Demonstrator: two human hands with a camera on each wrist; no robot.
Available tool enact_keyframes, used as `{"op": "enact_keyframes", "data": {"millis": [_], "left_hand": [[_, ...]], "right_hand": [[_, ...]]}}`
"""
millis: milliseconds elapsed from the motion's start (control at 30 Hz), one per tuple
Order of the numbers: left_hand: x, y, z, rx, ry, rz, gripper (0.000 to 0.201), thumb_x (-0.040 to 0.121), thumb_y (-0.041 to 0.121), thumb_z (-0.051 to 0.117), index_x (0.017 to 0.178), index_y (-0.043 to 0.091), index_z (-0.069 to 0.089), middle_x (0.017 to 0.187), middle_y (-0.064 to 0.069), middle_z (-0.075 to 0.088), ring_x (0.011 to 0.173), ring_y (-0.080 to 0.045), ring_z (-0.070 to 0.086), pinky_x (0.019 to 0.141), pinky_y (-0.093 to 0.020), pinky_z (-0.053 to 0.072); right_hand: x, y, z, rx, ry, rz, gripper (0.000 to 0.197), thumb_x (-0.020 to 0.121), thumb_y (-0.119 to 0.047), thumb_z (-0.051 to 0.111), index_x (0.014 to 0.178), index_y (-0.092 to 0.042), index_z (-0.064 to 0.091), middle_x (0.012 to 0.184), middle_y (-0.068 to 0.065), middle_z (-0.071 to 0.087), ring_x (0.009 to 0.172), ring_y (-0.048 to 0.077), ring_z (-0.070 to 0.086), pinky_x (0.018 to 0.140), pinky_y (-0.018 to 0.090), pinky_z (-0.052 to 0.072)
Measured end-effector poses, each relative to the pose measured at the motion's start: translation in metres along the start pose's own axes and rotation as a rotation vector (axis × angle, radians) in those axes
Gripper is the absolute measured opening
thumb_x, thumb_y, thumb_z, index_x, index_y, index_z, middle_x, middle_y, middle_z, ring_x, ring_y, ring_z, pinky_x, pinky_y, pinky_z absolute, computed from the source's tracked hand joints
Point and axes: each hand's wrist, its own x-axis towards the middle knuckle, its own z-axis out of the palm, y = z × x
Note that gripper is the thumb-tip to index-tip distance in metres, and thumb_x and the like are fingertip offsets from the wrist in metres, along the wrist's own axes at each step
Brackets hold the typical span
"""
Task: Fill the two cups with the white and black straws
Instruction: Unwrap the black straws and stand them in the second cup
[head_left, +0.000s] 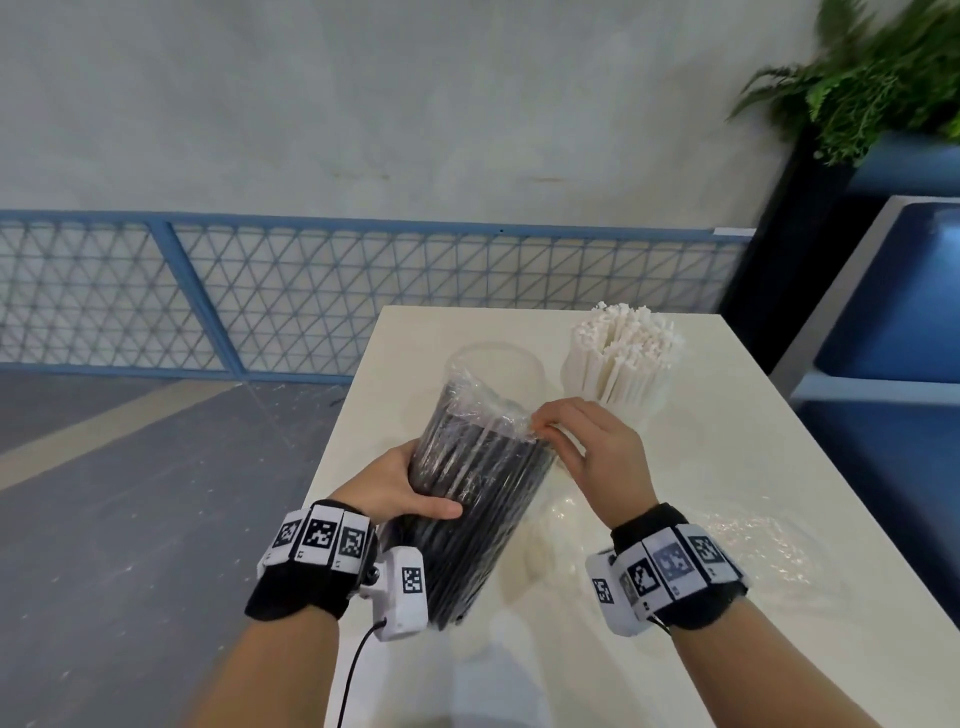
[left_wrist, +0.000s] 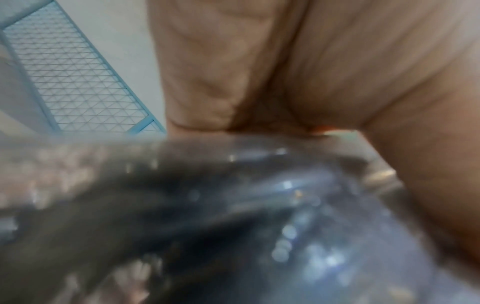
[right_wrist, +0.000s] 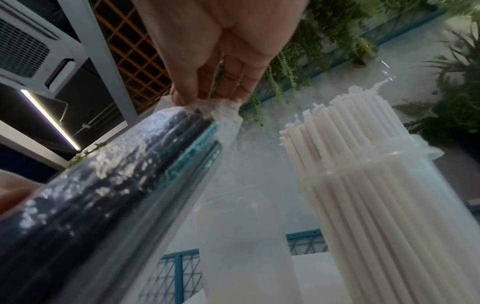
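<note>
Left hand (head_left: 400, 486) grips clear-wrapped black straw bundle (head_left: 475, 493); right hand (head_left: 592, 447) pinches wrap top; sudden tear could spill straws past empty clear plastic cup (right_wrist: 244, 236).

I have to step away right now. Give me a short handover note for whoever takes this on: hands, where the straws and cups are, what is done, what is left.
Left hand grips the wrapped black straws, tilted above the table.
Right hand pinches the plastic wrap at the bundle's top end.
Done: white straws stand in the right cup.
Left: unwrap the black straws and stand them in the empty cup beside it.
</note>
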Motion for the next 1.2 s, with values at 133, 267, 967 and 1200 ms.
{"op": "enact_keyframes", "data": {"millis": [133,267,967,1200], "left_hand": [[0.002,0.0,0.003,0.052,0.001,0.016,0.064,0.053,0.011,0.088,0.104,0.031,0.055,0.104,0.009,0.068,0.097,-0.003,0.065,0.09,-0.022,0.048],[0.003,-0.002,0.004,0.048,0.025,0.026,0.069,0.052,0.013,0.089,0.11,0.029,0.055,0.109,0.005,0.068,0.102,-0.007,0.064,0.095,-0.027,0.047],[0.004,-0.003,-0.007,0.033,0.153,0.126,0.074,0.056,0.004,0.086,0.109,0.039,0.048,0.106,0.015,0.064,0.091,0.015,0.06,0.073,-0.001,0.043],[0.007,-0.01,-0.002,0.071,0.203,0.177,0.081,0.049,0.015,0.091,0.112,0.04,0.048,0.113,0.013,0.064,0.103,0.007,0.058,0.082,-0.007,0.043]], "right_hand": [[0.005,-0.001,0.002,0.23,0.026,0.291,0.006,0.091,-0.014,0.053,0.088,-0.016,0.058,0.075,-0.005,0.066,0.075,0.009,0.063,0.068,0.013,0.049],[0.009,-0.001,0.003,0.414,-0.09,0.373,0.019,0.088,-0.014,0.061,0.102,-0.021,0.05,0.093,-0.007,0.063,0.091,0.003,0.06,0.08,0.008,0.043],[0.061,-0.024,-0.003,0.459,0.279,0.376,0.012,0.086,-0.025,0.062,0.088,-0.015,0.055,0.073,-0.01,0.055,0.06,0.008,0.051,0.059,0.015,0.043],[0.061,-0.026,0.007,0.051,-0.311,0.252,0.019,0.09,-0.013,0.056,0.107,-0.016,0.066,0.1,0.004,0.066,0.083,0.017,0.061,0.081,0.028,0.048]]}}
